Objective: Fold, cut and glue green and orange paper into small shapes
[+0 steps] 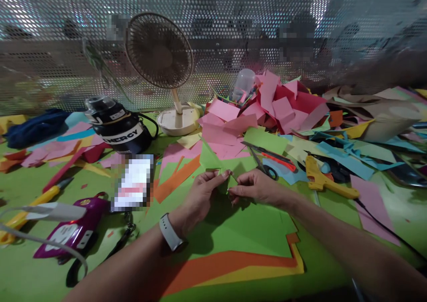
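Note:
Near the middle, my left hand [204, 190] pinches a folded light green paper piece [211, 156] between thumb and fingers. Close beside it on the right, my right hand [248, 186] has its thumb and fingertips pressed together at the lower edge of the same piece. What lies between the right fingertips is too small to make out. Below both hands lies a green sheet [247, 231], with an orange sheet [213, 266] and a yellow one showing under its front edge. Scissors [267, 168] and a red cutter [276, 159] rest just beyond my right hand.
A yellow glue gun [316, 177] with a cord lies at right. Pink paper scraps [283, 110] pile up behind. A fan [160, 53], a black jug [122, 128], a phone [134, 183] and a purple device [73, 226] stand or lie at left.

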Tool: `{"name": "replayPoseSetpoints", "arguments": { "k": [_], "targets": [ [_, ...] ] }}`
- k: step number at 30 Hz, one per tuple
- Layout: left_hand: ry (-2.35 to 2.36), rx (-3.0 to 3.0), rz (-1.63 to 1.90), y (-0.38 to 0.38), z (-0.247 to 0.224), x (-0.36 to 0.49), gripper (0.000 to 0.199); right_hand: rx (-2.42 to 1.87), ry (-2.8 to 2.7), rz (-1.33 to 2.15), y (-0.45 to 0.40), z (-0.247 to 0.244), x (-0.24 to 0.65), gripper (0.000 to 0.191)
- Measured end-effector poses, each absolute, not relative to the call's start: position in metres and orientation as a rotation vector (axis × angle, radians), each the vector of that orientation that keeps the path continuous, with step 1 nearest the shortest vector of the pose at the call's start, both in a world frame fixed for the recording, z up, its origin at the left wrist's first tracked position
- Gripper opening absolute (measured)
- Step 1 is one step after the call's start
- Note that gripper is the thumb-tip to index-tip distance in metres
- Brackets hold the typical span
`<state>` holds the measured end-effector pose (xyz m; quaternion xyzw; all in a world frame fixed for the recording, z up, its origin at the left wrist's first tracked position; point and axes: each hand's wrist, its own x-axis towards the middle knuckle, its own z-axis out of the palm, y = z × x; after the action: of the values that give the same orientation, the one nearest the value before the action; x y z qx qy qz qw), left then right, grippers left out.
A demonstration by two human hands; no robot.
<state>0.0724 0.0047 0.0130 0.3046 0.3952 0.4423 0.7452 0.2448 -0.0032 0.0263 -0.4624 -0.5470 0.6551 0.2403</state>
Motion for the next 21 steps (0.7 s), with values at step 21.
{"name": "replayPoseSetpoints", "arguments": {
  "k": [21],
  "targets": [
    [0.872,0.490,1.079,0.003,0.015,0.078,0.030,-1.279,-1.459,1.822,-0.008,0.023,0.240,0.037]
  ]
}}
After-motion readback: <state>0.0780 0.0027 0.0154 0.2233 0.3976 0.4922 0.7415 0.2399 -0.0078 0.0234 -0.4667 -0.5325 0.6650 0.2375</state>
